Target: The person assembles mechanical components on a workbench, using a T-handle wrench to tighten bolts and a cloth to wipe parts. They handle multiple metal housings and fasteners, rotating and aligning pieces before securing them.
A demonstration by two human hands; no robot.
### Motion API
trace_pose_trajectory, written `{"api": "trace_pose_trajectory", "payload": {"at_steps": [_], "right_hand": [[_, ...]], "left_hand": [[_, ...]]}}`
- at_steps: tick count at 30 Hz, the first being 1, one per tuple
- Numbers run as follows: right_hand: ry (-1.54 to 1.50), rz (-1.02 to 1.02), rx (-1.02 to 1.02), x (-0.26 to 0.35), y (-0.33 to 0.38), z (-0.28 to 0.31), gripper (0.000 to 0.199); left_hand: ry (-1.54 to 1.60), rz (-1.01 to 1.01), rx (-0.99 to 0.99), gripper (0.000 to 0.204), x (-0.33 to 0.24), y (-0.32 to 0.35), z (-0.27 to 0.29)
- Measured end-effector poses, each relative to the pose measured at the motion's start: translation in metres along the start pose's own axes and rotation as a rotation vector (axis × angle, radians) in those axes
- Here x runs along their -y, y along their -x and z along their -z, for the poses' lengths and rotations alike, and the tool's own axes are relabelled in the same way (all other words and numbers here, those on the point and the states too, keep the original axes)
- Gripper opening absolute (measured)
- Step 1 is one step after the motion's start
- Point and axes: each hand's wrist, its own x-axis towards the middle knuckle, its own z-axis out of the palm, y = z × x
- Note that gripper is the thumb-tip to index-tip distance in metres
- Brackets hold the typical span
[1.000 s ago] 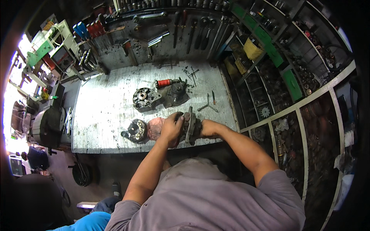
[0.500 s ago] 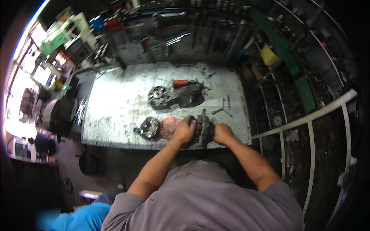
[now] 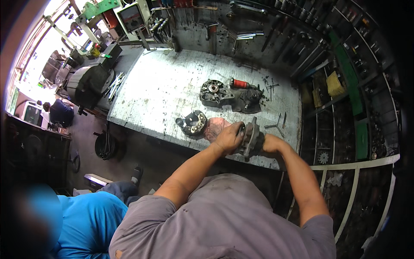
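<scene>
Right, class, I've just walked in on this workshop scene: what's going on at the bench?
A person in a grey shirt stands at a worn metal workbench, gripping a grey metal housing at its near edge with the left hand and right hand. A round finned part, a second casting and a red-handled tool lie farther back.

A boxy instrument [image 3: 134, 17] with a pale face and a dark rectangular screen stands at the far left end of the counter [image 3: 164, 86], just beside a green frame; a yellow package [image 3: 335, 84] sits on the right-hand shelf, near a long green strip; printing on either is too small to tell.
</scene>
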Motion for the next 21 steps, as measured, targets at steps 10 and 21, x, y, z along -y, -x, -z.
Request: {"api": "trace_pose_trajectory", "payload": {"at_steps": [10, 21], "right_hand": [[0.150, -0.219, -0.346, 0.023, 0.016, -0.022, 0.027], [0.339, 0.009, -0.834, 0.015, 0.012, -0.036, 0.010]], "left_hand": [[-0.037, 0.552, 0.105, 0.059, -0.014, -0.021, 0.003], [0.091, 0.619, 0.052, 0.070, -0.009, -0.023, -0.002]]}}
